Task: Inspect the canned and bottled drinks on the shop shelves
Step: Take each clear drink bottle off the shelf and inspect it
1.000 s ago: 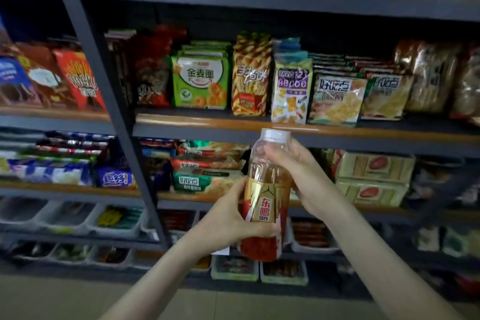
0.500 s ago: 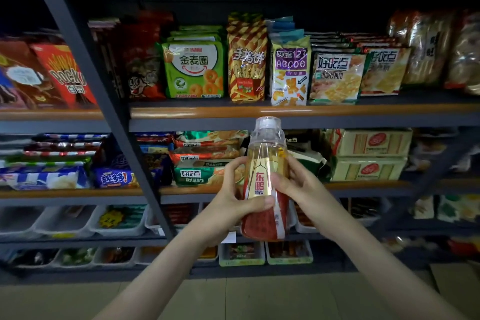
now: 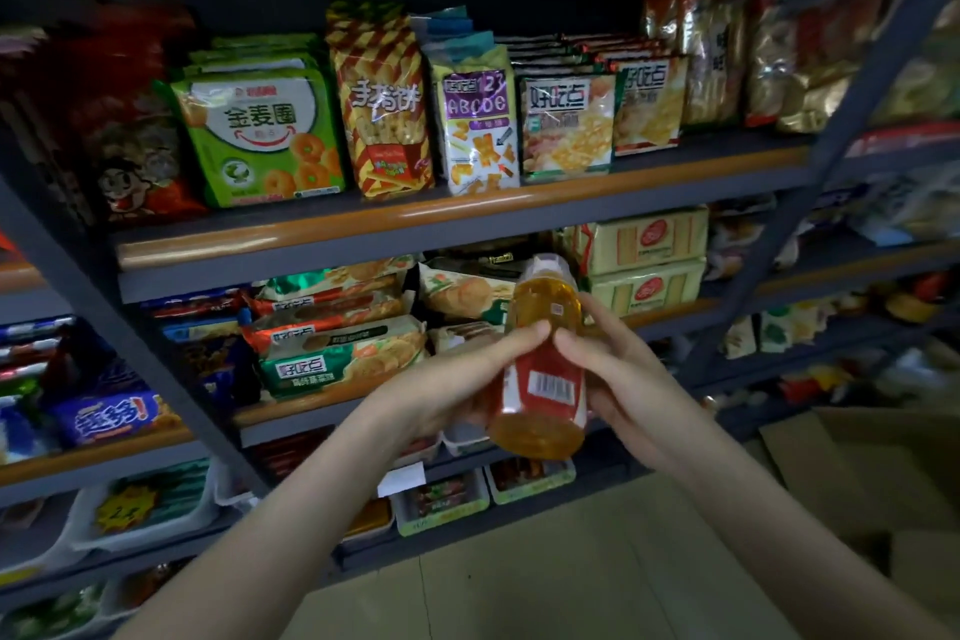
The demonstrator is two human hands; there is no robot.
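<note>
A clear plastic bottle (image 3: pixel 543 322) of amber drink with a red label and a barcode is held in front of the shelves, tilted with its base toward me and its cap pointing away. My left hand (image 3: pixel 447 390) grips its left side, thumb across the front. My right hand (image 3: pixel 618 379) grips the right side, thumb next to the left thumb at the top edge of the label.
Grey metal shelves (image 3: pixel 441 218) with orange front strips carry snack bags and biscuit packs. White trays (image 3: pixel 441 504) of small goods sit on the low shelves. A cardboard box (image 3: pixel 872 473) stands on the floor at the right.
The bottle has been turned so the barcode side faces me and tipped with its base toward me. The view has swung right and tilted.
</note>
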